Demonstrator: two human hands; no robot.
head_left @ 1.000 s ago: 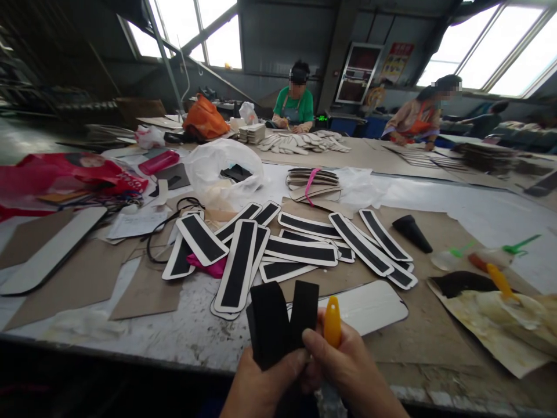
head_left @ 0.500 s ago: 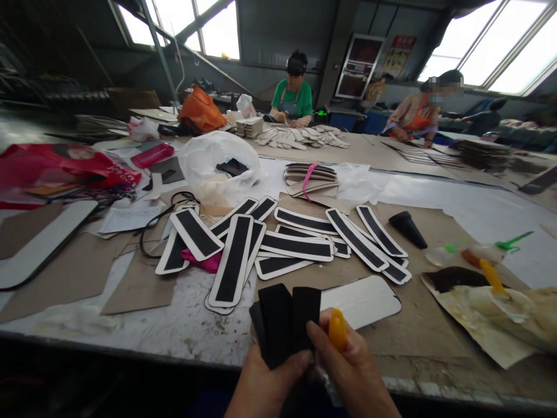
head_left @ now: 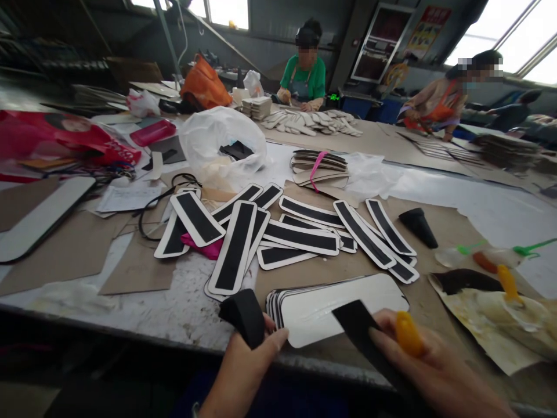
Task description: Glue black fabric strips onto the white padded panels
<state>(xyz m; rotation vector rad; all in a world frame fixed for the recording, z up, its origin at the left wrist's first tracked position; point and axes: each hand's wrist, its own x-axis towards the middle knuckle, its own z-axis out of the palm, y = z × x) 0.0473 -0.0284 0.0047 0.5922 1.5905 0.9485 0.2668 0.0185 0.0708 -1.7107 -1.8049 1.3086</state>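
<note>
My left hand is closed round a folded bundle of black strips. Its thumb and fingers meet at the lower left corner of a fanned stack of white rounded panels, whose top face has a wet-looking streak. Between thumb and fingers, my right hand pinches a single black strip, its far end over the top panel. A yellow handle is also tucked in that hand; the rest of that tool is hidden. Beyond the stack lie several white-edged pieces with black strips on them.
To the right, a yellow-handled tool rests on a glue-smeared wrapping, near squeeze bottles and a black cone. A white plastic bag and banded stack stand farther back. Two co-workers sit across the table.
My hands have moved apart. One black strip has come away from the bundle in my right hand, while the left keeps the others. The white stack now shows more fully.
</note>
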